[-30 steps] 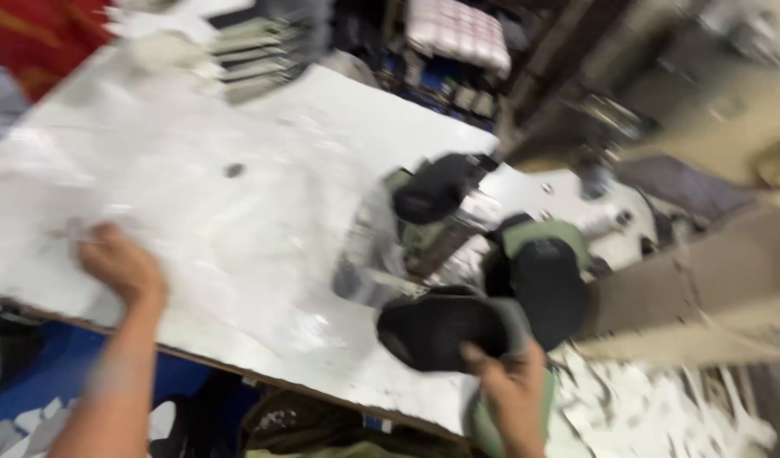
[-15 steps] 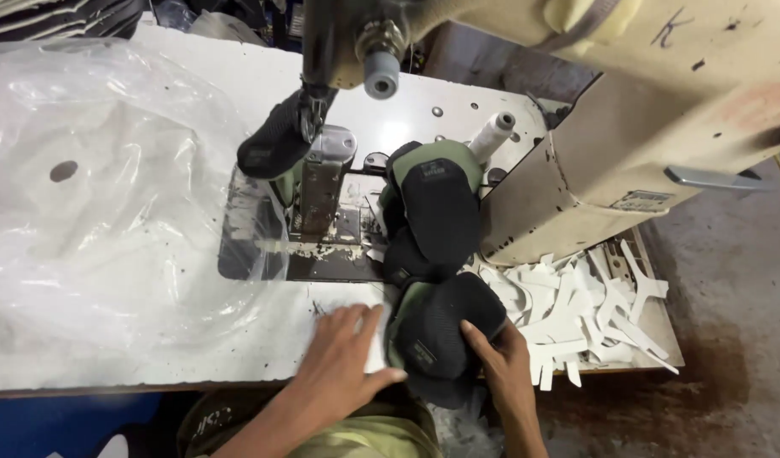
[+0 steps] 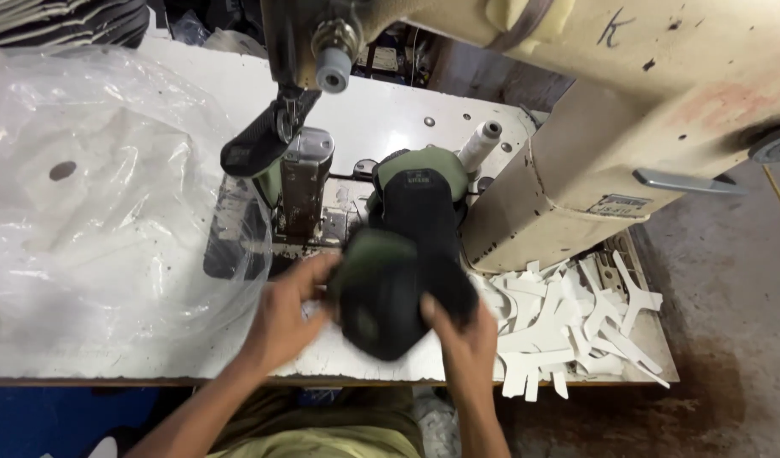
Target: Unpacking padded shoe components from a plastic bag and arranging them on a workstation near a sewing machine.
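My left hand (image 3: pixel 284 318) and right hand (image 3: pixel 466 335) fingers gripping black-and-green shoe upper (image 3: pixel 381 293), near bench (image 3: pixel 152 360) front edge, sewing machine (image 3: pixel 576 127) behind.

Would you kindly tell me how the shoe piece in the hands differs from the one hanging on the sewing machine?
The held shoe piece lies low over the table edge, gripped by the left hand and right hand; the hanging shoe piece is untouched, up at the machine's head. The held one looks larger and folded, the hanging one slimmer and tilted. Both are dark fabric with green.
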